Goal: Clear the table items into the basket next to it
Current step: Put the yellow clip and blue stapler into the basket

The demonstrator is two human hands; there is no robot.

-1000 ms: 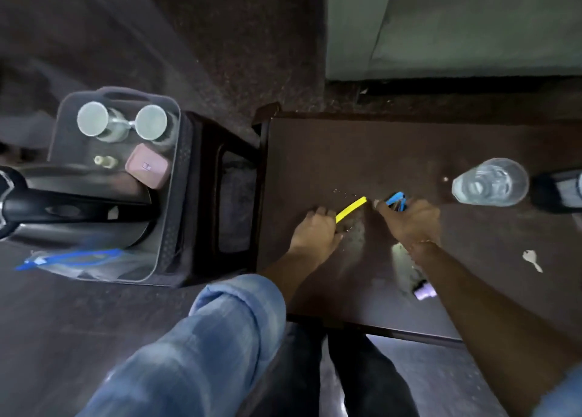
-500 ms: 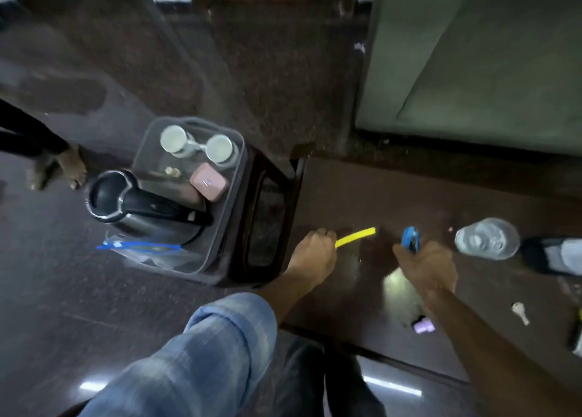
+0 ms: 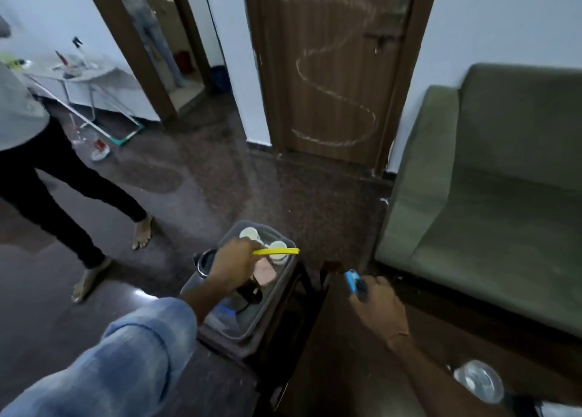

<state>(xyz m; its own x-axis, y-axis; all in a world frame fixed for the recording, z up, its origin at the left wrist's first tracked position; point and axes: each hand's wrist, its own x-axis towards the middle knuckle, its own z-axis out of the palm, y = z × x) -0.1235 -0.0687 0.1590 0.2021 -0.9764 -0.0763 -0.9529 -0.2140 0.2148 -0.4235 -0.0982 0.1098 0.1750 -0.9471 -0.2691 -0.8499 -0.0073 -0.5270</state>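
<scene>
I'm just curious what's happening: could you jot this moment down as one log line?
left hand: holds yellow strip over basket | right hand: holds blue object over table | glass: on table

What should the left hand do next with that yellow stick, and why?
Probably lower it and let go. The left hand grips the yellow stick right above the basket, over the cups, so it looks placed to drop in. The right hand holds a blue item.
</scene>
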